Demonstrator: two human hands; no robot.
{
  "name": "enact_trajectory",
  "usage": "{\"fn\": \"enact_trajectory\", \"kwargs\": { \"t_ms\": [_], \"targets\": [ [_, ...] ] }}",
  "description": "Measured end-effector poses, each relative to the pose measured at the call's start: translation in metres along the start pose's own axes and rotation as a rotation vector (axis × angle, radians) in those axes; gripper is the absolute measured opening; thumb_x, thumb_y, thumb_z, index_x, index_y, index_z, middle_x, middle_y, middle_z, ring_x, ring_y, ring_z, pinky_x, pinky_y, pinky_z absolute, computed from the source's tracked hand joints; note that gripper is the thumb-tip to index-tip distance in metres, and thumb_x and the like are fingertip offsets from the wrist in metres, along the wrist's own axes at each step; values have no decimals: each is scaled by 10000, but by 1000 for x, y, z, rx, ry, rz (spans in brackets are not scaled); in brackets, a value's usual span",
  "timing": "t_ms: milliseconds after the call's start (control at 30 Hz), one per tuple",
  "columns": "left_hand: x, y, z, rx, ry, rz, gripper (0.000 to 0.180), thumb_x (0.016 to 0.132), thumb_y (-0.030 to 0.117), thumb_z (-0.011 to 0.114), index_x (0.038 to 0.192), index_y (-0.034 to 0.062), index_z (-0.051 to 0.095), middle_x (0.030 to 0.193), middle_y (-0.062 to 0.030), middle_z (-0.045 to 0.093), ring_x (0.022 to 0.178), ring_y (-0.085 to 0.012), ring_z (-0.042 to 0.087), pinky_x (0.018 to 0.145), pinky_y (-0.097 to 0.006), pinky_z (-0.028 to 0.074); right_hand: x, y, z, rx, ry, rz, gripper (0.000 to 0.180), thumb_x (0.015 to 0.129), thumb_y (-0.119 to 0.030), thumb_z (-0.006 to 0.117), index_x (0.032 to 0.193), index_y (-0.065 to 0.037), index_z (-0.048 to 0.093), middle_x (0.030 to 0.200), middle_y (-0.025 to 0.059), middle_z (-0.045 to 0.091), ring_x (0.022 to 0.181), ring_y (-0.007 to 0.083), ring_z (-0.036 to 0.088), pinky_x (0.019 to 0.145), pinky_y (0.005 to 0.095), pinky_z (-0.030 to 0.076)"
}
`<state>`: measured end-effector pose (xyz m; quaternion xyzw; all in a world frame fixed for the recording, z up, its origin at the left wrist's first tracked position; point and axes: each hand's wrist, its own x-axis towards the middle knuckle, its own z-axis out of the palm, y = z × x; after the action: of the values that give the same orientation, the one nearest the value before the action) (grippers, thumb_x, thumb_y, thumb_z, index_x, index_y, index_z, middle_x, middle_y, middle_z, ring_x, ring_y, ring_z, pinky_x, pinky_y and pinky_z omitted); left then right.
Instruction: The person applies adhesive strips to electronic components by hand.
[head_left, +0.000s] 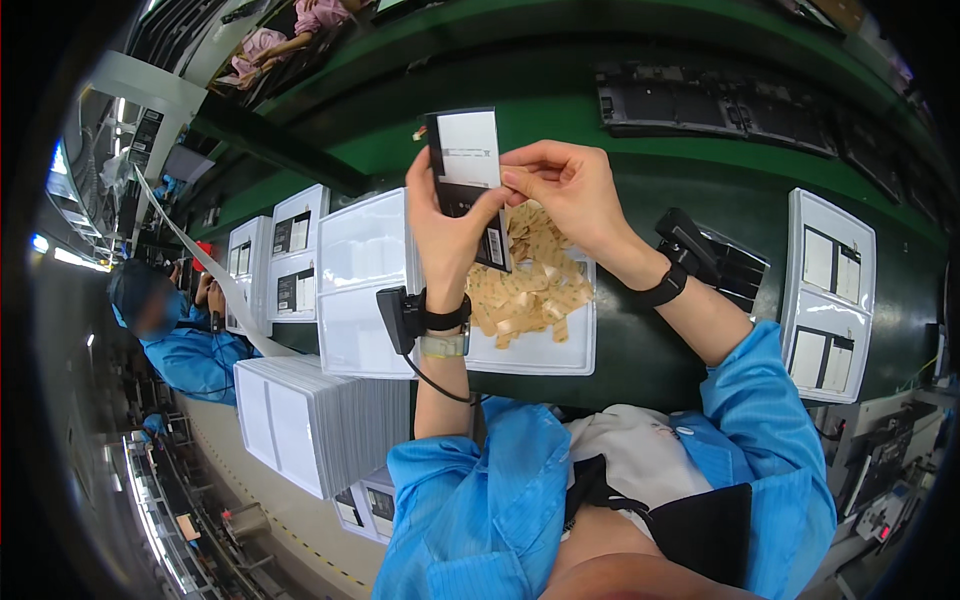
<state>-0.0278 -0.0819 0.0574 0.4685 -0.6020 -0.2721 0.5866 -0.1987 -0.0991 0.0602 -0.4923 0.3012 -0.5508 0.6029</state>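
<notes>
My left hand (440, 225) is closed around a flat black battery pack (468, 135) with a large white label, holding it upright over the bench. A short bit of coloured wire shows at the pack's upper left corner. At the pack's right edge, the thumb and forefinger of my right hand (580, 195) are pinched together; whatever lies between them is too small to make out. Beneath both hands, a heap of tan paper strips (530, 300) covers much of a white tray (575, 358).
White trays (365, 270) stand left of the heap, with a tall tray stack (345, 430) below. Another tray with battery packs (828, 300) lies at right. Dark flat packs (735, 270) rest beside my right wrist. A co-worker in blue (190, 340) sits at left.
</notes>
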Motion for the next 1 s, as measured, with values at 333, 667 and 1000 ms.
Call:
{"fn": "enact_trajectory", "kwargs": {
  "t_ms": [333, 667, 1000],
  "targets": [
    [-6, -14, 2, -548, 104, -279, 735, 950, 121, 754, 1510, -54, 312, 1375, -185, 581, 1179, -212, 617, 1027, -338, 497, 3, 24, -6, -317, 113, -217, 170, 958, 5, 681, 1104, 13, 768, 967, 69, 750, 875, 124, 728, 811, 257, 592],
    [-11, -23, 3, -555, 39, -247, 595, 1046, 305, 614, 1498, 16, 357, 1461, -225, 511, 1310, -333, 568, 1070, -438, 505, -14, 32, 22, -75, -23, -55, 161, 903, -34, 744, 1049, 30, 770, 914, 126, 766, 805, 157, 760, 732, 268, 605],
    [-1, -30, -16, -668, 212, -145, 670, 1007, 348, 660, 1487, 6, 340, 1420, -259, 495, 1313, -380, 555, 1113, -517, 480, -40, 15, 41, -537, -99, -402, 165, 875, -49, 741, 1032, -17, 782, 857, 129, 728, 727, 232, 724, 662, 301, 579]
  ]
}}
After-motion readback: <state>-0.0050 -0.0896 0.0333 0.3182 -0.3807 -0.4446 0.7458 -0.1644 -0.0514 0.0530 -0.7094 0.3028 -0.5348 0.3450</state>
